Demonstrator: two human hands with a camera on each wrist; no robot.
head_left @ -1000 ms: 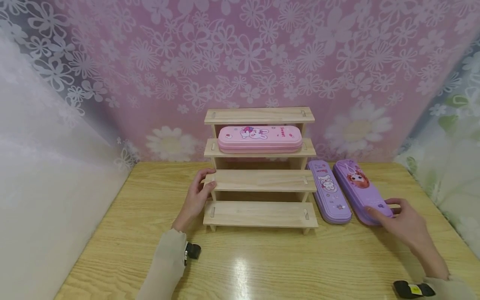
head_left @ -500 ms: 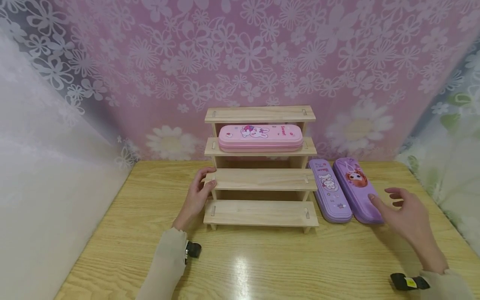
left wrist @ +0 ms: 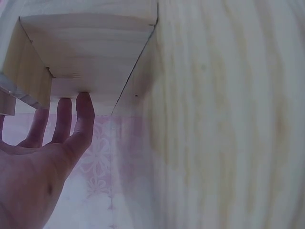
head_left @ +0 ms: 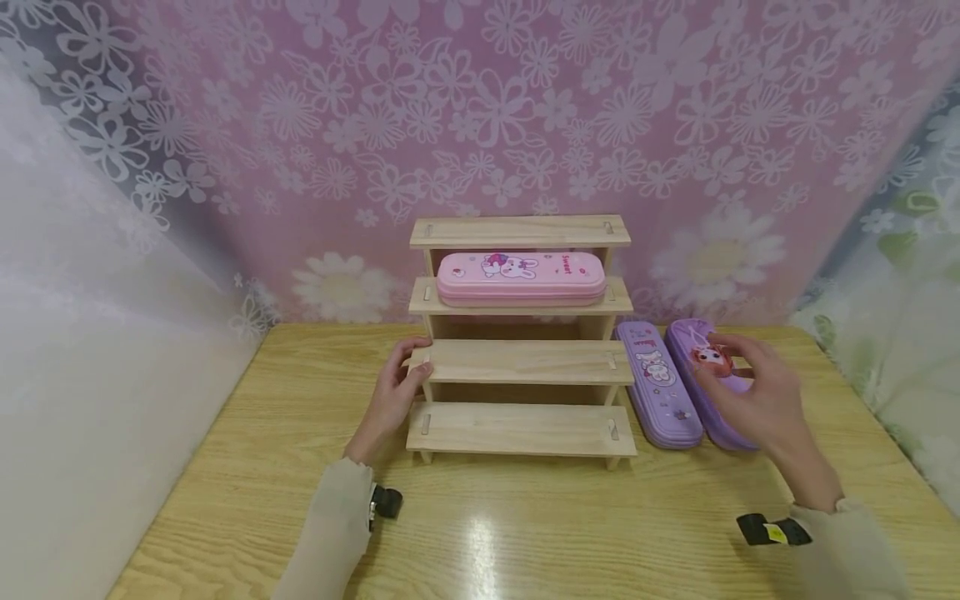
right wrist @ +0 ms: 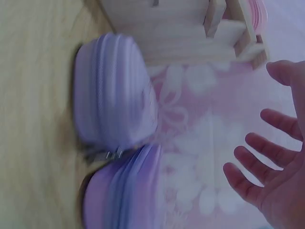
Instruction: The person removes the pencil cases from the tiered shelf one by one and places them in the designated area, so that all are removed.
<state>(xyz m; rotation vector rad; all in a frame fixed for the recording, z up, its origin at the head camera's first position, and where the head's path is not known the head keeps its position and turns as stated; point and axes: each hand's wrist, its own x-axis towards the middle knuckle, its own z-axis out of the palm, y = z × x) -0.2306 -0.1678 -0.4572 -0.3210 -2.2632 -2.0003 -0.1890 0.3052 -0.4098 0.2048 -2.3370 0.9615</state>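
Observation:
A four-tier wooden stand [head_left: 521, 429] stands mid-table. At its left end my left hand [head_left: 390, 396] grips the second-lowest tier, thumb over the edge; in the left wrist view, the fingertips [left wrist: 84, 102] touch the wood. A pink pencil case [head_left: 517, 279] with a rabbit print lies across the second tier from the top. Right of the stand, two purple pencil cases lie side by side: one with a white cartoon print [head_left: 660, 383], one with a red-haired doll print [head_left: 708, 360]. My right hand [head_left: 757, 392] hovers over the doll-print case, fingers spread and holding nothing.
The wooden table [head_left: 480, 517] extends in front of the stand and to both sides. A pink floral curtain [head_left: 495, 108] hangs right behind the table's back edge. Pale cloth [head_left: 90, 333] hangs along the left side, and leafy cloth [head_left: 907, 275] along the right.
My right hand has let go of the doll-print pencil case's near end, lifted off it, and moved left and farther back over it. My left hand and the stand keep their places.

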